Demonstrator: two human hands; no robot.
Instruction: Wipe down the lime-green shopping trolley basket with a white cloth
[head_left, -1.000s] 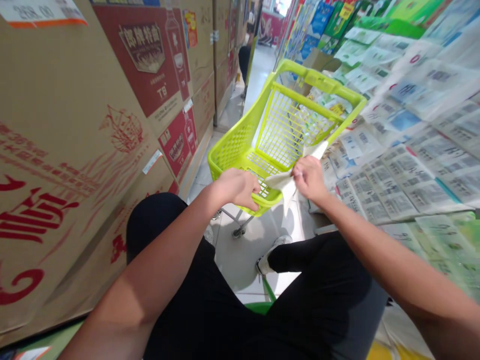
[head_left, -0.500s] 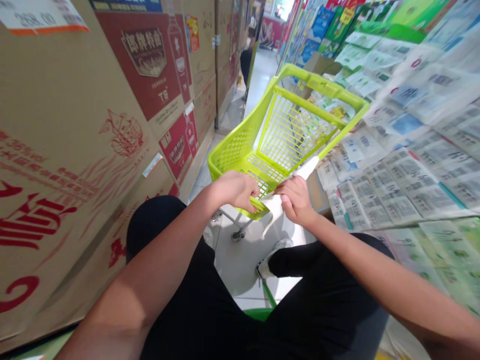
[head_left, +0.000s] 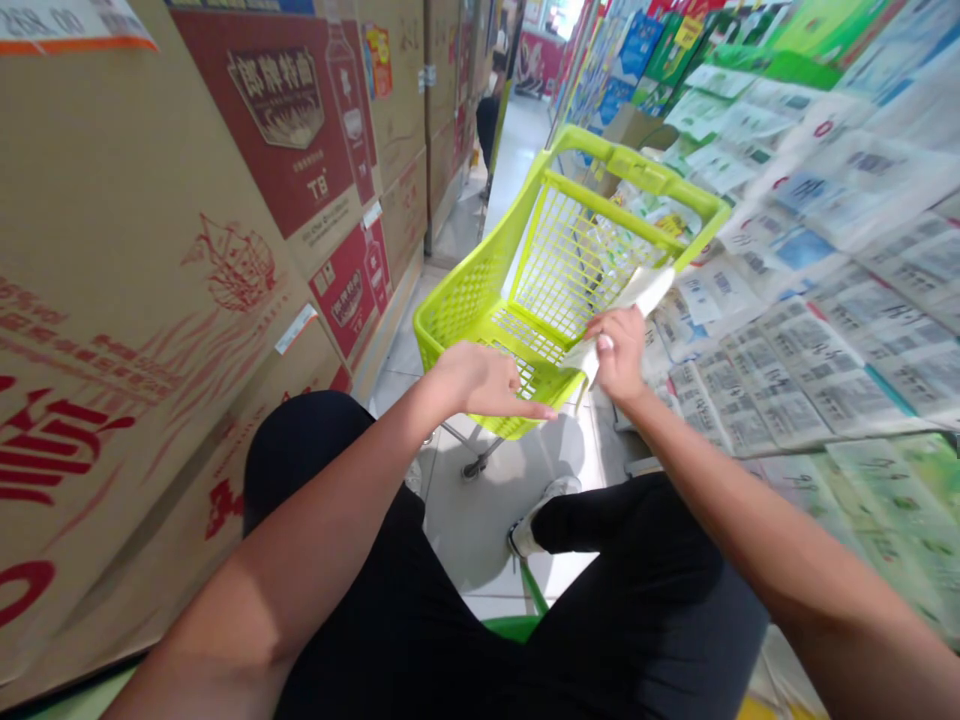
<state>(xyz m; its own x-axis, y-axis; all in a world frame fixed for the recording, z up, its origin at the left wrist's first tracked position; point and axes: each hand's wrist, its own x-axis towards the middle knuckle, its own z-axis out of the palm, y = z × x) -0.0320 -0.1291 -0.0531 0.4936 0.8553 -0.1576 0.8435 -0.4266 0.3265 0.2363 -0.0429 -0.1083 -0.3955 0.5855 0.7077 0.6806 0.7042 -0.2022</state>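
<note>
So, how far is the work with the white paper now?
Done: nothing lies in the green cart yet. In hand: the right hand grips the white paper beside the cart; the left hand is open at its rim. Left: the paper is not yet put down.

Lime green cart (head_left: 480,300) with a grid pattern, white paper (head_left: 637,300), brown boxes (head_left: 150,250) with red labels and red writing, black trousers (head_left: 450,600), white shoe (head_left: 536,515)

Glossy green plastic cart (head_left: 480,300), matt cardboard boxes (head_left: 150,250), white paper (head_left: 637,300).
</note>
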